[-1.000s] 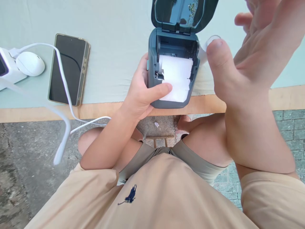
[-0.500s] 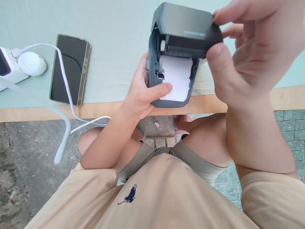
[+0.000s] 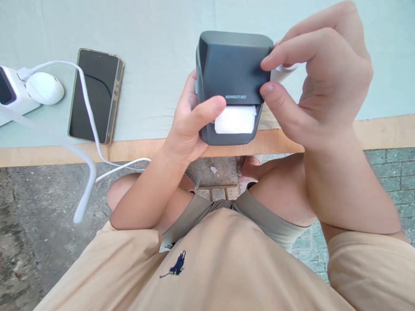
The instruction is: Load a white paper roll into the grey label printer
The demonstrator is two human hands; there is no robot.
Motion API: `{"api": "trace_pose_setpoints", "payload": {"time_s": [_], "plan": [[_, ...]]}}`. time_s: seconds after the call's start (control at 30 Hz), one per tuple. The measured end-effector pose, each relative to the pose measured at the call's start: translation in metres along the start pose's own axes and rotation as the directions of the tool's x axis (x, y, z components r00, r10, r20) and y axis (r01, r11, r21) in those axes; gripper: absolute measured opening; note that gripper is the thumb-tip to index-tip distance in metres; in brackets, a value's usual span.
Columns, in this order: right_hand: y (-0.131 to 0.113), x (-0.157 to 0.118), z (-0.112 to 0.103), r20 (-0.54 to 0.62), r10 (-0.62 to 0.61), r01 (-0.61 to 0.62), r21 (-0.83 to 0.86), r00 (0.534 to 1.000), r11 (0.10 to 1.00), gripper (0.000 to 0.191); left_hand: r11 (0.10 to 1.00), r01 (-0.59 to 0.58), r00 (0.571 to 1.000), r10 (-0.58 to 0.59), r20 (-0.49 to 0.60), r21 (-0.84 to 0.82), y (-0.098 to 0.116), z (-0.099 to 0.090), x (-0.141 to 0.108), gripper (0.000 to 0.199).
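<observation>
A dark label printer (image 3: 238, 69) with NIIMBOT lettering is held over the table edge, its lid down. White label paper (image 3: 235, 120) pokes out from under the lid's lower edge. My left hand (image 3: 191, 123) grips the printer from the left, thumb across the front beside the paper. At the right edge of the lid, my right hand (image 3: 324, 82) keeps thumb and forefinger on the printer, with its other fingers curled behind. A white cylinder (image 3: 283, 72) shows partly between the printer and my right hand; the rest of it is hidden.
On the pale tablecloth (image 3: 155, 52) at left lies a phone (image 3: 92, 95), crossed by a white cable (image 3: 87, 95). Beside it are a white round-ended object (image 3: 45, 88) and a white device with a dark screen (image 3: 6, 88). The wooden table edge (image 3: 139, 149) runs across.
The printer's lid has swung down from raised to closed over the label paper. My right hand came down and left with it; my left hand keeps its hold.
</observation>
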State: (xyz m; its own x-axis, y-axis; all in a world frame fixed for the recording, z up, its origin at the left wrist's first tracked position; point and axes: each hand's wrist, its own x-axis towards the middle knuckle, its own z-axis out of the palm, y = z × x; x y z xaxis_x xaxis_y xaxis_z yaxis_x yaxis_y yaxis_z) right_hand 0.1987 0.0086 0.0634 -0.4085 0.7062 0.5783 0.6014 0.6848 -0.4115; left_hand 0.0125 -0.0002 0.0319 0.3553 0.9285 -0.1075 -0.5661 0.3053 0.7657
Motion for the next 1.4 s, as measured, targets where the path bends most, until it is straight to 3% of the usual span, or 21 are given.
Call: {"api": "trace_pose_setpoints", "payload": {"time_s": [0.2, 0.33, 0.53, 0.67, 0.77, 0.9, 1.03, 1.3, 1.4], "plan": [[-0.011, 0.003, 0.002, 0.082, 0.039, -0.047, 0.099, 0.996, 0.994, 0.033, 0.998, -0.004, 1.0, 0.003, -0.012, -0.062, 0.002, 0.009, 0.0, 0.019], [-0.016, 0.006, -0.003, 0.144, 0.052, -0.069, 0.119, 0.988, 0.991, 0.033, 0.997, -0.045, 0.998, 0.047, 0.033, -0.065, -0.001, 0.008, 0.0, 0.015], [-0.025, 0.009, -0.014, 0.299, 0.277, -0.289, -0.005, 0.913, 0.957, 0.024, 0.996, -0.084, 0.996, 0.084, 0.004, 0.022, -0.004, 0.008, -0.001, 0.027], [-0.022, 0.007, -0.012, 0.22, 0.178, -0.186, 0.015, 0.959, 0.982, 0.02, 0.998, -0.061, 0.998, 0.061, 0.018, -0.018, -0.004, 0.008, 0.0, 0.02], [-0.015, 0.003, -0.009, 0.092, 0.147, -0.15, 0.035, 0.985, 0.988, 0.022, 0.999, -0.021, 0.999, 0.022, 0.042, -0.042, -0.003, 0.007, 0.002, 0.013], [-0.007, 0.001, -0.008, -0.038, 0.149, -0.148, 0.028, 0.988, 0.989, 0.023, 0.999, 0.017, 0.999, -0.018, -0.026, -0.036, -0.002, 0.006, 0.005, 0.035], [-0.007, 0.002, -0.008, 0.003, 0.138, -0.138, 0.035, 0.99, 0.99, 0.026, 0.999, 0.03, 0.995, -0.029, -0.095, 0.011, -0.002, 0.006, 0.006, 0.038], [-0.011, 0.007, -0.006, 0.165, -0.002, -0.002, 0.025, 0.986, 1.0, 0.045, 0.997, 0.065, 0.995, -0.061, -0.081, 0.051, -0.001, 0.006, 0.003, 0.034], [-0.012, 0.007, -0.01, 0.127, -0.028, 0.036, -0.061, 0.992, 0.998, 0.044, 0.998, 0.046, 0.997, -0.043, -0.063, 0.047, 0.001, 0.008, 0.005, 0.04]]}}
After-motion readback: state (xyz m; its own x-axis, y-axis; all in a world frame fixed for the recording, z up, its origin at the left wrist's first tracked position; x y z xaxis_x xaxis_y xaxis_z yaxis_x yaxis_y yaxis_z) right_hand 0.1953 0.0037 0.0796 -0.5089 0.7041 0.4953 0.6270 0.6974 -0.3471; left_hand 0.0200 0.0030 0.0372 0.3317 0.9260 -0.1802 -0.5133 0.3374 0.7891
